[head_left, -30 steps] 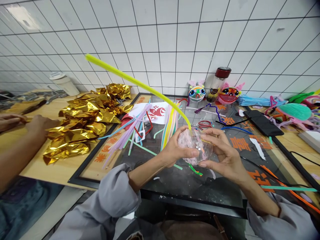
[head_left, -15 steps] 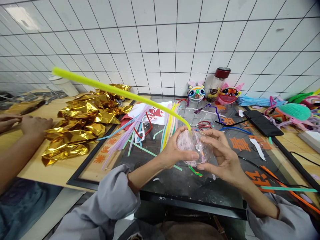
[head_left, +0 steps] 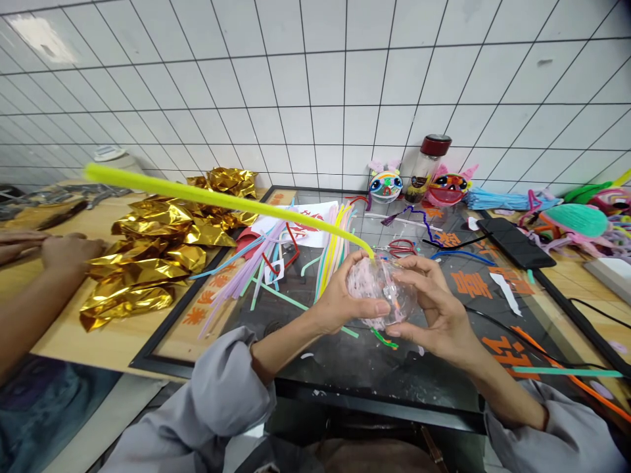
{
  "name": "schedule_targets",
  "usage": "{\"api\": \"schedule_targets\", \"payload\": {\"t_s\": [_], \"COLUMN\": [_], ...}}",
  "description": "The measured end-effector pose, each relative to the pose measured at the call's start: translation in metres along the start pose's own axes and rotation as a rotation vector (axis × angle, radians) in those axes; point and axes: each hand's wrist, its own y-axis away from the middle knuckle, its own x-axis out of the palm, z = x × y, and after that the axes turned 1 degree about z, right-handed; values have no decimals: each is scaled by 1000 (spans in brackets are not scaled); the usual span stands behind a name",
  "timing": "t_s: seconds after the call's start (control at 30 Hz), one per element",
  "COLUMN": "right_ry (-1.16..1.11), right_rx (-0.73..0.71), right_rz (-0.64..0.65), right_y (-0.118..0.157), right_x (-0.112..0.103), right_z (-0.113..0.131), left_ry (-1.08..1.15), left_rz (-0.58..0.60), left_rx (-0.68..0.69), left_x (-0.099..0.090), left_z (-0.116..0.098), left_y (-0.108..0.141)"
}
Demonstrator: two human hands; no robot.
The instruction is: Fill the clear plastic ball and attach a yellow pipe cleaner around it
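A clear plastic ball (head_left: 369, 289), part of it coated in pale pink, sits between my two hands above the dark tabletop. My left hand (head_left: 340, 295) grips its left side, thumb across the front. Around the right side curl the fingers of my right hand (head_left: 434, 305), thumb near the bottom. From the top of the ball a long yellow pipe cleaner (head_left: 236, 205) sticks out, slanting up to the left; how it is fixed there is hidden. Just below the ball lies a short green and orange twisted piece (head_left: 384, 339).
Bundled pipe cleaners (head_left: 335, 246) and crumpled gold foil (head_left: 162, 243) lie to the left, beside another person's hands (head_left: 69, 253). At the back stand two decorated balls (head_left: 385, 185) and a bottle (head_left: 426, 167). Scissors (head_left: 403, 247), a phone (head_left: 515, 242) and a crafted green-topped figure (head_left: 574, 220) lie rightward.
The free end of the yellow pipe cleaner has dipped lower and shifted left. Both hands keep their grip on the ball.
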Motion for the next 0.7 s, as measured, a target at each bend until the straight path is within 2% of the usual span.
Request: {"api": "schedule_targets", "payload": {"t_s": [0.47,0.7], "right_ry": [-4,0], "right_rx": [-18,9], "right_rz": [-9,21], "right_y": [1,1], "right_x": [2,3], "right_z": [-3,-4], "left_ry": [-82,-52], "left_rz": [-29,8], "left_rx": [24,33], "left_x": [-6,-6], "left_z": [4,4], "left_y": [-2,-2]}}
